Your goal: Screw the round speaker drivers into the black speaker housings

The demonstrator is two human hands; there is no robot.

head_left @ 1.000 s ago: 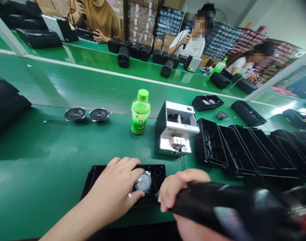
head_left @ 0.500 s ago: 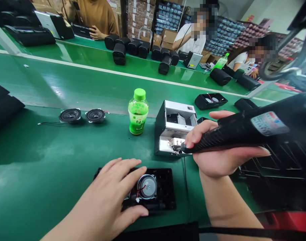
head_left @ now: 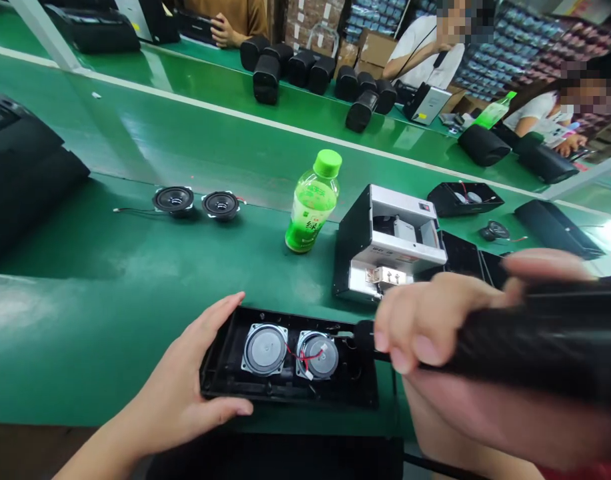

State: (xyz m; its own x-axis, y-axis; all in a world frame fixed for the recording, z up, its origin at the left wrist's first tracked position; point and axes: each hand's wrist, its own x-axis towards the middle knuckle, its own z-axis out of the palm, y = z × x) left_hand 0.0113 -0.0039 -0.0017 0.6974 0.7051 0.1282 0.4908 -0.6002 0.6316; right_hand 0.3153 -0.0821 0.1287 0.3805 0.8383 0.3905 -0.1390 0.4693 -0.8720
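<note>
While the left hand (head_left: 170, 380) holds a black speaker case (head_left: 285, 393) on the green desk (head_left: 85, 347), the right hand (head_left: 450, 347) curls tight around a black electric screwdriver (head_left: 545, 347).

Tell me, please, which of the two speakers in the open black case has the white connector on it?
The speaker nearer the right hand; the other speaker has none on its cone.
</note>
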